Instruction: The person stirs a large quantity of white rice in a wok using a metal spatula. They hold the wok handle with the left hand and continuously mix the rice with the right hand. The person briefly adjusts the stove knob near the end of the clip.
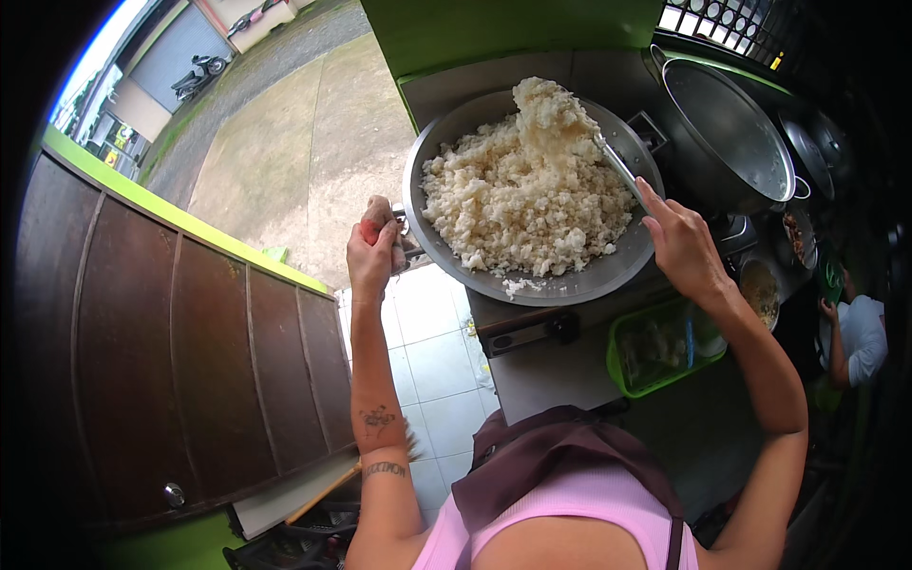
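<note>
A wide metal wok [456, 260] full of cooked white rice [527, 206] sits on a gas stove [524, 335]. My left hand [372, 256] grips the wok's side handle through a folded cloth [377, 214]. In my right hand [684, 242] is the metal handle of a spatula [620, 164]. A large clump of rice [552, 107] covers the spatula's head, which is hidden under it, over the far part of the wok. Some loose grains cling to the wok's near wall.
Right of the wok stands a large metal pot [741, 128]. A green plastic basket [620, 381] is nearer me, with bowls of food [761, 292] beyond it. Another person [858, 342] is at far right. An open brown door [135, 320] stands left, beside a doorway to concrete ground [271, 149].
</note>
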A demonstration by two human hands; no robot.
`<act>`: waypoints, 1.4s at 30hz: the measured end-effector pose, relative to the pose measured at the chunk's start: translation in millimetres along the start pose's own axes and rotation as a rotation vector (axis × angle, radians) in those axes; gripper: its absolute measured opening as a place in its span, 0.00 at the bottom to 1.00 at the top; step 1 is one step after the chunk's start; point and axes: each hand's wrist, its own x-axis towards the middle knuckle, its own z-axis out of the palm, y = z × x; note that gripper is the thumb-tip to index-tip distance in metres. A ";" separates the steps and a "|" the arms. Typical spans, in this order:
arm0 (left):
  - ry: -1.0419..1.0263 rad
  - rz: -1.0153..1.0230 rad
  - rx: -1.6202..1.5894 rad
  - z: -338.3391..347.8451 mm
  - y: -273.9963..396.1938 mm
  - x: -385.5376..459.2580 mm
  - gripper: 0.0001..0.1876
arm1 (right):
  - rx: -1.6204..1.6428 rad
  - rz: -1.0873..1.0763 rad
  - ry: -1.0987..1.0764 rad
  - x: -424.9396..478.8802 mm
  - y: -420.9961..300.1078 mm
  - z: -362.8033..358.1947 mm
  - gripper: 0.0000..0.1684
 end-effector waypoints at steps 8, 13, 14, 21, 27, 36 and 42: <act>0.026 0.024 -0.019 -4.4 7.9 -8.8 0.11 | -0.106 0.035 -0.092 7.8 -14.9 -28.9 0.27; 0.038 0.010 -0.075 2.4 12.4 -8.1 0.09 | 0.191 -0.083 -0.124 21.0 -4.0 -24.2 0.23; 0.027 0.014 -0.088 4.0 10.4 -6.3 0.08 | 0.185 -0.091 -0.210 16.1 -5.7 -15.7 0.24; 0.024 -0.055 -0.167 -4.1 13.7 -13.7 0.12 | 0.036 -0.057 -0.577 -7.2 -33.2 -63.5 0.25; 0.084 0.064 -0.110 7.8 -0.6 -3.5 0.10 | 0.001 -0.136 -0.377 63.0 -13.1 -56.8 0.24; 0.088 -0.043 -0.062 -10.0 20.3 -21.2 0.10 | 0.066 -0.202 -0.376 33.0 -28.2 -81.3 0.22; 0.046 0.026 -0.145 21.1 14.9 -4.7 0.10 | 0.098 0.027 -0.327 28.0 28.4 -54.5 0.23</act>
